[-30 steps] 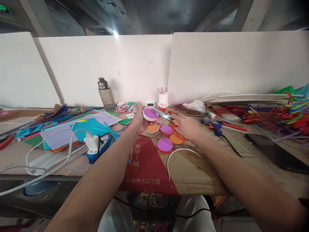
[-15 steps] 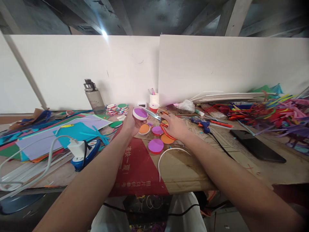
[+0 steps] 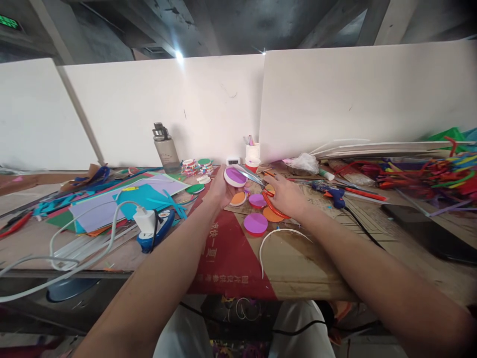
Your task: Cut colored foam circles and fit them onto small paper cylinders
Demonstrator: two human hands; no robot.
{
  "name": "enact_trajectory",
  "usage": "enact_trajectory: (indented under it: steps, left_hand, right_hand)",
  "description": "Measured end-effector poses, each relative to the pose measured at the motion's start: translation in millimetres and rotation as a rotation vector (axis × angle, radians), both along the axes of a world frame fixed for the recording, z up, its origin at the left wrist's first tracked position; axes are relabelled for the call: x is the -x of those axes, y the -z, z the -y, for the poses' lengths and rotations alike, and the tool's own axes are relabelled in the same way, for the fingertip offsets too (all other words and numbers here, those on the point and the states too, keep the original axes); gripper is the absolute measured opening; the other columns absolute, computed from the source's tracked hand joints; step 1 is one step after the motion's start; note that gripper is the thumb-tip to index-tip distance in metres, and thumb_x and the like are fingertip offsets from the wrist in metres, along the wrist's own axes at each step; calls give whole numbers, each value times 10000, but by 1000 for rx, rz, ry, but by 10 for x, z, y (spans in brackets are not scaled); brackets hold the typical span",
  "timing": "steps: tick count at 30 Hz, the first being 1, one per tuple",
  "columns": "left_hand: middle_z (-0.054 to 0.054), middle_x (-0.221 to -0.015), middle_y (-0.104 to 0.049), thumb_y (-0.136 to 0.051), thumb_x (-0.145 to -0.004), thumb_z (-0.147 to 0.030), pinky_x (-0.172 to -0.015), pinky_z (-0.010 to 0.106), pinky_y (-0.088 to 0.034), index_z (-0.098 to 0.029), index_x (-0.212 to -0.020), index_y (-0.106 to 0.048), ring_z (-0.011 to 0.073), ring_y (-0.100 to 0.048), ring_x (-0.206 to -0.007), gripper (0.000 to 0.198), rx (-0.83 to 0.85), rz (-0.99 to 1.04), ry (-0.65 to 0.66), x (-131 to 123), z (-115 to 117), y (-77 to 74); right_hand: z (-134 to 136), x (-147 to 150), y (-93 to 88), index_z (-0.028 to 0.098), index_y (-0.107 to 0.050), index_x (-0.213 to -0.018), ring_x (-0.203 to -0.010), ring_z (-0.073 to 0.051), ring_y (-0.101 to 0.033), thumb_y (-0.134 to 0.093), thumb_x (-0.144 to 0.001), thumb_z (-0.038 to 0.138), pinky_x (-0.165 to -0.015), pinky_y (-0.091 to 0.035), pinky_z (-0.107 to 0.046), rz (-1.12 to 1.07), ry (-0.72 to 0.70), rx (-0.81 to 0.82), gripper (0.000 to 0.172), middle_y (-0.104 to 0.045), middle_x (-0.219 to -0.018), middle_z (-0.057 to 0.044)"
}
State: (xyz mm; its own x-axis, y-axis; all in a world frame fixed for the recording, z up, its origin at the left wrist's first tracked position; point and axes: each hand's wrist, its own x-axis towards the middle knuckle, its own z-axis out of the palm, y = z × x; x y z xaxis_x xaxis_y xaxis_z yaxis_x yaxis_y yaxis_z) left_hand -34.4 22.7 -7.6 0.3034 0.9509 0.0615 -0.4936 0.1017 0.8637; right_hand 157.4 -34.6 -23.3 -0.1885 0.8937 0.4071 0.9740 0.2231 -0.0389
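Observation:
My left hand [image 3: 222,191] is closed on a round purple disc with a white rim [image 3: 235,176], held tilted above the table. In my right hand [image 3: 285,194] are scissors [image 3: 267,193] with orange handles, their metal blades reaching to the disc's right edge. Whether the blades are parted is hard to make out. Below the hands lie a purple disc with a red rim [image 3: 255,224], a smaller purple disc [image 3: 257,200], an orange disc with a white rim [image 3: 238,198] and another orange disc [image 3: 273,214], partly covered by the scissors.
A curved white strip [image 3: 262,253] lies on the cardboard. Left are coloured sheets [image 3: 97,211], a blue power socket [image 3: 164,226] with cables and a bottle [image 3: 166,151]. On the right sit a blue glue gun [image 3: 337,196], a black phone [image 3: 428,231] and colourful strips [image 3: 421,171]. Paper cups [image 3: 252,150] stand behind.
The view has turned left, so everything appears shifted to the right. The disc and the scissors stay in my hands, nearly unchanged relative to each other.

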Motion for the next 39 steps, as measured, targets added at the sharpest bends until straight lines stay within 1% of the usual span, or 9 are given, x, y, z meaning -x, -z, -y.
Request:
enact_trajectory:
  steps: [11,14,20,22,25,29,32,35,39]
  left_hand:
    - [68,-633,-653,-262,-1011,-454,-400,225,-407,-156,-898,-582,178,-638,-485,452,60,-26,-6,31,10,-52]
    - [78,-649,-666,-256,-1009,-487,-392,224,-405,-144,-960,-604,183,-647,-492,491,63,-38,6,52,-6,-46]
    - [91,-749,-715,-311,-978,-592,-493,242,-499,-143,-1086,-620,203,-716,-635,556,64,55,-33,27,-45,20]
    - [78,-716,-703,-331,-981,-575,-493,237,-495,-138,-1066,-623,198,-714,-634,533,25,82,-62,9,-43,34]
    - [62,-669,-680,-380,-975,-557,-456,222,-460,-134,-1021,-624,185,-694,-588,490,5,94,-97,0,-27,30]
    - [61,-652,-667,-394,-971,-546,-437,228,-446,-144,-930,-618,175,-664,-537,462,26,26,-19,9,-6,19]
    - [64,-650,-662,-362,-982,-532,-430,230,-439,-146,-887,-616,175,-656,-533,471,3,-3,24,19,-7,24]
    - [63,-650,-664,-336,-994,-509,-418,223,-425,-140,-898,-625,170,-652,-531,480,0,-23,16,36,-15,19]
    - [73,-638,-663,-324,-995,-515,-407,223,-412,-141,-875,-612,167,-636,-498,487,3,-48,12,64,-18,-14]
  right_hand:
    - [-7,-10,-13,230,-502,-1420,-1051,-280,-644,-488,-903,253,-813,-478,-336,34,-15,-9,519,-630,-1298,-139]
    - [0,-9,-26,230,-517,-1408,-1050,-279,-647,-489,-906,261,-816,-478,-334,35,-14,-5,503,-654,-1265,-134]
    - [14,11,-45,236,-548,-1377,-995,-287,-669,-479,-914,271,-769,-480,-331,9,29,31,469,-709,-1136,-124]
    - [5,8,-35,233,-541,-1384,-1015,-283,-665,-478,-919,277,-784,-479,-327,-4,18,25,472,-708,-1138,-124]
    - [-11,-4,-11,243,-516,-1413,-1073,-280,-644,-481,-919,285,-829,-480,-336,-13,-11,19,496,-662,-1240,-129]
    - [-15,-9,9,279,-450,-1469,-1082,-291,-634,-476,-926,326,-821,-493,-360,12,21,17,545,-575,-1349,-141]
    - [-5,1,4,258,-473,-1454,-1068,-293,-639,-475,-927,323,-814,-497,-357,31,32,9,531,-585,-1320,-149]
    - [6,17,-15,250,-490,-1445,-1062,-279,-644,-486,-915,279,-835,-492,-340,32,16,6,531,-615,-1272,-144]
    - [13,27,-38,260,-463,-1473,-1055,-279,-648,-481,-919,282,-822,-494,-339,42,9,7,554,-608,-1306,-146]
